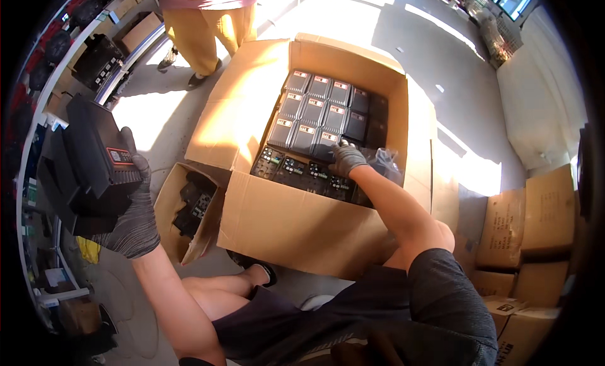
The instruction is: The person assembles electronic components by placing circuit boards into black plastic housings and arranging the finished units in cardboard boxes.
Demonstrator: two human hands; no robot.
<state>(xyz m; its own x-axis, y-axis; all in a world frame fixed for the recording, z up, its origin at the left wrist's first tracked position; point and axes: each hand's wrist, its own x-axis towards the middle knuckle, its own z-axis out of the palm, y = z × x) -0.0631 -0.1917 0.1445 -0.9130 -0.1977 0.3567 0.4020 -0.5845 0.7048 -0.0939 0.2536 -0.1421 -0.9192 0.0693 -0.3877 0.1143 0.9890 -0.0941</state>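
Observation:
My left hand (135,218), in a dark striped glove, is closed round black box-shaped devices (94,158) held up at the left, seemingly more than one pressed together. The front one carries a small red-edged label. In the large open carton (296,230) sit rows of similar black devices (313,111). My gloved right hand (348,159) reaches inside, its fingers curled on the near end of one labelled black device (328,142). Its grip underneath is hidden. Along the carton's near side, a lower row of black units (293,171) shows green connectors.
Between my left arm and the carton stands a smaller open box (167,199) holding black parts. A shelf rack (63,76) runs along the left. Another person (201,29) stands beyond the carton. Closed cartons (526,221) are stacked at right. Clear plastic (384,163) lies by my right hand.

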